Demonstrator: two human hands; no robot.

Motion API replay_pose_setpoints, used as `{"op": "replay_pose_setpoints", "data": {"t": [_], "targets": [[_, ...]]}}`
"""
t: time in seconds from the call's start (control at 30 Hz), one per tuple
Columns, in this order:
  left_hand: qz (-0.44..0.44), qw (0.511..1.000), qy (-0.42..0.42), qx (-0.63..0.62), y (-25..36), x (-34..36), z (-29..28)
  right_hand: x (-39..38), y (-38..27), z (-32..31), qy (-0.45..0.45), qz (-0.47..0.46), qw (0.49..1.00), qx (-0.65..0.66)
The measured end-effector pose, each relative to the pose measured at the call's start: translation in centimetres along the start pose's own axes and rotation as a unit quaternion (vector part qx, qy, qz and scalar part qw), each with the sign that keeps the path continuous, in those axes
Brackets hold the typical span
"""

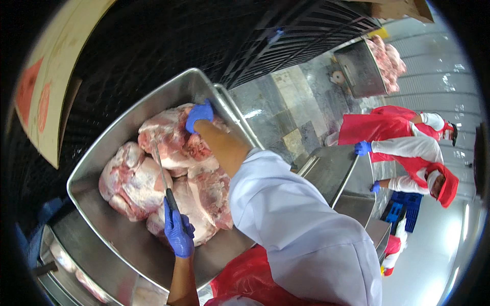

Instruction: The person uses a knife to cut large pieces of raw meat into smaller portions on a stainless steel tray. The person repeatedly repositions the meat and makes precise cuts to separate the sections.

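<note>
In my left hand (178,234), in a blue glove, is a knife (171,199) with a dark handle, my fingers closed round it. Its thin blade points away from me across the meat. My right hand (199,116), also blue-gloved, grips the far right part of a large raw cut of meat (166,135); some of its fingertips are hidden. Beside that lies a rounded raw cut (133,178) on the left, and further cuts (209,196) sit nearer me. All of them rest in a deep steel tub (117,120).
Black plastic crates (204,35) stand beyond the tub, with a cardboard box (64,66) at far left. Another metal container (84,239) adjoins at lower left. To the right, co-workers in red aprons (377,127) stand by a steel cart (332,171). A meat-filled bin (360,69) stands farther off.
</note>
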State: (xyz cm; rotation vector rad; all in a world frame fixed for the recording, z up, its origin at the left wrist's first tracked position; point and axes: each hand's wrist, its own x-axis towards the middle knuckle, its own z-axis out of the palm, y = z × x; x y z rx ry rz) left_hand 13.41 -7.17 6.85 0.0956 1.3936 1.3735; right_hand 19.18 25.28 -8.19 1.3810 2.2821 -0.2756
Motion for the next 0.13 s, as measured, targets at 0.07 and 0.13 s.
{"op": "replay_pose_setpoints", "data": {"t": [0.07,0.13], "targets": [[-0.026,1.000,0.003,0.003,-0.8,0.5,-0.3,0.0,0.2,0.8,0.013,0.025,0.999,0.031],[-0.005,0.999,-0.046,-0.017,-1.2,1.1,-1.6,0.1,-0.6,1.0,-0.001,0.039,0.995,0.087]]}}
